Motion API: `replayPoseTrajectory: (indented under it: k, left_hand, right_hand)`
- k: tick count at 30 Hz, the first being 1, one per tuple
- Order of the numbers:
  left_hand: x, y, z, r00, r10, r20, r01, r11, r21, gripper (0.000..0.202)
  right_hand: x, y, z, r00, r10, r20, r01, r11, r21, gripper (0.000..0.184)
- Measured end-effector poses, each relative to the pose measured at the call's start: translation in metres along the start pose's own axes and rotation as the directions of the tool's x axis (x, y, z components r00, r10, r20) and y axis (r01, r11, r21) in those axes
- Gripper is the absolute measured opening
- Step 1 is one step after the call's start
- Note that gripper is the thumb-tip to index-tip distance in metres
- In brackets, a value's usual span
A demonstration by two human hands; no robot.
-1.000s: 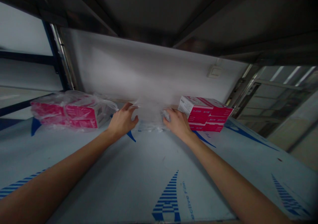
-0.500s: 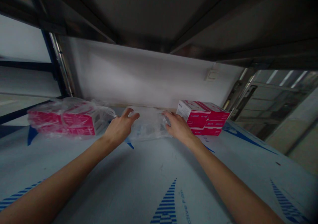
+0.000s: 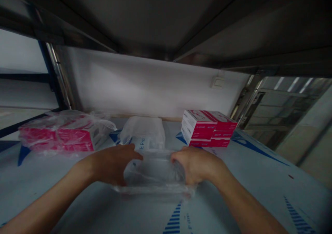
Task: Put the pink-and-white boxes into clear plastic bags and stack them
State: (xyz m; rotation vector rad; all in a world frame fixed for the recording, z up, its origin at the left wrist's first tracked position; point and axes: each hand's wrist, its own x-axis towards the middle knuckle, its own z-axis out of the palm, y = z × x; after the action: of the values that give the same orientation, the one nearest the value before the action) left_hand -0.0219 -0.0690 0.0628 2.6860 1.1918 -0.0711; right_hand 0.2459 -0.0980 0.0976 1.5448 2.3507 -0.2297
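A clear bag (image 3: 155, 189) has its mouth spread wide toward the viewer, and the bench shows through its thin plastic. Just behind it lies limp plastic (image 3: 144, 126), which may be part of the same bag; I cannot tell. To the left, a crinkled wrapper (image 3: 68, 113) encloses several pink boxes (image 3: 75, 133), lying on their sides. To the right, an unwrapped stack (image 3: 207, 128) of pink-and-white boxes sits in layers. The bench (image 3: 259, 189) is covered in pale blue film with printed dark-blue shapes and lettering. Beyond stands a white wall (image 3: 145, 83) with a switch (image 3: 218, 82); a dark shelf (image 3: 147, 19) hangs overhead, between metal posts. The bag lies between the hands: the left hand (image 3: 110, 164) pinches one side, and the right hand (image 3: 201, 164) pinches the other, its fingertips partly blurred by plastic.
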Motion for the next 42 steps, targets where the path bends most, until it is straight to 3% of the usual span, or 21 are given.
replayPoseTrajectory:
  k: [4,6,9,12,17,21,24,25,28,31,36,39,42]
  left_hand:
    - [0.001,0.003,0.004,0.998,-0.016,0.057,0.015,1.0,0.026,0.072]
    - [0.0,0.003,0.005,1.0,0.009,-0.002,-0.009,1.0,0.01,0.07]
    - [-0.002,0.007,0.004,0.984,0.108,-0.141,-0.111,0.994,-0.012,0.059]
    - [0.0,0.02,-0.003,0.95,0.181,-0.256,-0.18,0.983,0.027,0.045]
    - [0.016,0.059,-0.02,0.853,0.33,-0.404,-0.285,0.943,0.169,0.025]
    - [0.037,0.088,-0.03,0.827,0.401,-0.394,-0.347,0.915,0.204,0.02]
    - [0.056,0.103,-0.032,0.827,0.437,-0.355,-0.378,0.898,0.225,0.021]
    - [0.063,0.106,-0.032,0.824,0.447,-0.347,-0.385,0.892,0.236,0.022]
    - [0.078,0.116,-0.03,0.829,0.451,-0.329,-0.38,0.888,0.26,0.025]
    - [0.084,0.122,-0.027,0.838,0.437,-0.326,-0.367,0.894,0.255,0.027]
    - [0.084,0.12,-0.029,0.87,0.378,-0.317,-0.322,0.922,0.217,0.031]
    - [0.081,0.106,-0.039,0.898,0.243,-0.366,-0.18,0.963,0.199,0.037]
    - [0.075,0.079,-0.056,0.894,0.111,-0.435,-0.031,0.982,0.187,0.053]
  right_hand:
    - [0.009,-0.003,0.008,0.999,0.03,0.021,-0.028,0.997,-0.066,0.073]
    - [0.01,0.005,0.011,1.0,-0.002,-0.022,0.001,0.999,-0.032,0.071]
    - [0.005,0.022,0.01,0.98,-0.157,-0.118,0.17,0.98,0.103,0.064]
    - [-0.006,0.037,0.002,0.931,-0.281,-0.233,0.334,0.913,0.233,0.05]
    - [-0.022,0.057,-0.001,0.799,-0.259,-0.543,0.459,0.846,0.271,0.029]
    - [-0.022,0.082,0.008,0.692,-0.077,-0.718,0.314,0.928,0.202,0.038]
    - [-0.012,0.106,0.012,0.581,0.002,-0.814,0.109,0.991,0.08,0.069]
    - [-0.007,0.115,0.013,0.567,0.02,-0.823,0.038,0.998,0.051,0.08]
    - [0.005,0.136,0.017,0.621,0.036,-0.783,-0.045,0.999,0.01,0.098]
    - [0.011,0.146,0.023,0.651,0.015,-0.759,-0.041,0.999,-0.016,0.093]
    - [-0.001,0.142,0.029,0.621,0.012,-0.784,-0.115,0.99,-0.076,0.068]
    - [-0.016,0.133,0.022,0.609,-0.043,-0.792,-0.078,0.99,-0.115,0.065]
    - [-0.028,0.12,0.008,0.568,-0.122,-0.814,0.018,0.991,-0.136,0.062]
